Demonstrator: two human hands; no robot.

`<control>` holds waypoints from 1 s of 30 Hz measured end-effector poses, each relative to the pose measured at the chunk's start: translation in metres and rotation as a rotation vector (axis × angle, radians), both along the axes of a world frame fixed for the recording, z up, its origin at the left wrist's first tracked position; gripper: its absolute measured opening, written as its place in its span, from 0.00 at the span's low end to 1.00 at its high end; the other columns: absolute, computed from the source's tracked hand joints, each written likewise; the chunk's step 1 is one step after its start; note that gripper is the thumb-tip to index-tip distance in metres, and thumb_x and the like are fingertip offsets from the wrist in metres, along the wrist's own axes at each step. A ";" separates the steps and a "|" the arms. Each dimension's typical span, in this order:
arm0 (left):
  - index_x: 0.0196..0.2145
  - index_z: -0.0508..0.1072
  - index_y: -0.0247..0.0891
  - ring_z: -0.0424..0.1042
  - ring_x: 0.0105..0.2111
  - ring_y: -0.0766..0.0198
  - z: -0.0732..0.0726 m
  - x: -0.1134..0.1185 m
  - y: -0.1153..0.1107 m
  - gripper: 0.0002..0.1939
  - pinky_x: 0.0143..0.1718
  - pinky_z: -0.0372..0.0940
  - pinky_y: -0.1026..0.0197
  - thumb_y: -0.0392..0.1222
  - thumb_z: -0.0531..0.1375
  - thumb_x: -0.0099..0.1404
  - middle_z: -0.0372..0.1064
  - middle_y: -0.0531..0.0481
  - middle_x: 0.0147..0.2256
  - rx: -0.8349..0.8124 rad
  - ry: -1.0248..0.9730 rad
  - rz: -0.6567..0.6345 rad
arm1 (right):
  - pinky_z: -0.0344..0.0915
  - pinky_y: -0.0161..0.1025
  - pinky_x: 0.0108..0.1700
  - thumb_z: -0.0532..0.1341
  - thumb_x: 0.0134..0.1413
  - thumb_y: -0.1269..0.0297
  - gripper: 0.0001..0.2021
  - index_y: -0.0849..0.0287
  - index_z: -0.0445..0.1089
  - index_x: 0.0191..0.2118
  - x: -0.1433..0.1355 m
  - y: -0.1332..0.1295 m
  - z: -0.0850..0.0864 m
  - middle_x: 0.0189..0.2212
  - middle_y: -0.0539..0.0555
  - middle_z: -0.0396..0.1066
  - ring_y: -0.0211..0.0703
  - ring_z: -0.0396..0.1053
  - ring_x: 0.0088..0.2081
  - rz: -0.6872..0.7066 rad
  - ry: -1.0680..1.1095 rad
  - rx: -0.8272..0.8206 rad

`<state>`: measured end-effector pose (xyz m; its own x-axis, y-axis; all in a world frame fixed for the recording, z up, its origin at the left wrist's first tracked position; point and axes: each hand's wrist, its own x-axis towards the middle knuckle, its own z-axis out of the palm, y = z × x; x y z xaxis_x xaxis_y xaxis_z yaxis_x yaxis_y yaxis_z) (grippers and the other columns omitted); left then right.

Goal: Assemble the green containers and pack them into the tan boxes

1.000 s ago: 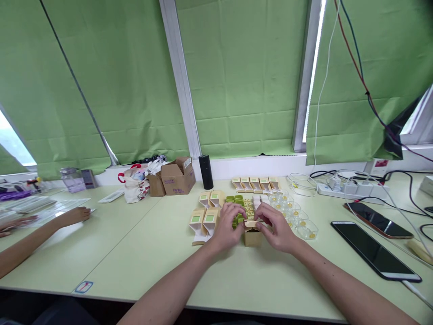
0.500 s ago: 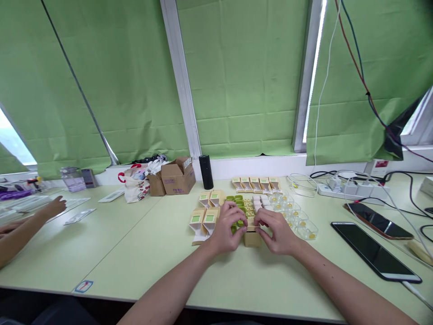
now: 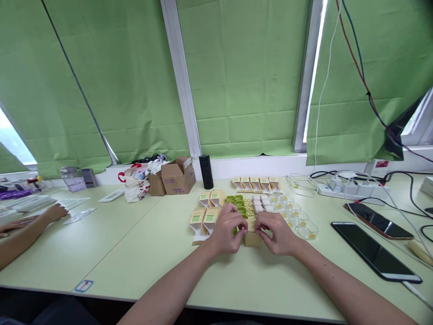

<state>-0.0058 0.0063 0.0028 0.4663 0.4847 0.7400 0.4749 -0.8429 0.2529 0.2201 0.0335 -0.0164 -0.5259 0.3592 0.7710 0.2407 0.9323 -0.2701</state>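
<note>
A small brown cardboard box (image 3: 253,240) stands on the table in front of me, its top flap lying down on it. My left hand (image 3: 230,229) pinches the flap at the left edge, thumb and fingers together. At the right edge my right hand (image 3: 276,232) does likewise. Just beyond lie green cups (image 3: 239,203), small tan pieces (image 3: 249,208), white blocks (image 3: 257,204) and clear plastic cups with yellow centres (image 3: 307,229). Left of my left hand are open cartons with green labels (image 3: 209,218). My fingers partly cover the box and the green cups.
More open cartons (image 3: 255,185) stand in a row at the back. Two phones, one black with a white edge (image 3: 374,250), lie at the right by a power strip (image 3: 353,192). A black cylinder (image 3: 206,172) stands near the wall. Another person's hand (image 3: 56,212) is at far left.
The flap of the small box has come down, and the dark gap beneath it has closed. The other person's hand at far left has moved lower and flatter over the table.
</note>
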 end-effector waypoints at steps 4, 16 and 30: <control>0.30 0.72 0.40 0.62 0.38 0.52 0.001 0.000 -0.001 0.04 0.41 0.59 0.48 0.32 0.60 0.60 0.71 0.48 0.25 -0.017 0.005 -0.002 | 0.51 0.37 0.30 0.59 0.50 0.77 0.10 0.54 0.61 0.31 0.000 0.000 0.000 0.24 0.46 0.64 0.39 0.60 0.25 0.004 -0.010 0.011; 0.33 0.78 0.41 0.65 0.41 0.51 0.002 0.001 -0.002 0.08 0.44 0.63 0.47 0.37 0.59 0.68 0.71 0.46 0.29 -0.177 -0.025 0.115 | 0.53 0.38 0.32 0.60 0.54 0.74 0.06 0.54 0.65 0.34 0.009 0.000 0.007 0.28 0.49 0.67 0.41 0.62 0.28 -0.014 -0.153 -0.054; 0.33 0.80 0.39 0.66 0.40 0.51 -0.008 0.002 0.004 0.14 0.41 0.62 0.50 0.25 0.57 0.59 0.69 0.47 0.29 -0.177 -0.012 0.290 | 0.54 0.39 0.33 0.57 0.48 0.76 0.19 0.53 0.60 0.47 0.022 0.003 0.019 0.34 0.49 0.67 0.44 0.63 0.31 -0.176 -0.240 -0.114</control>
<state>-0.0036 0.0106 -0.0049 0.2814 0.7173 0.6374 0.6847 -0.6155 0.3903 0.2425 0.0369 0.0030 -0.6100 0.5377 0.5820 0.4650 0.8377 -0.2866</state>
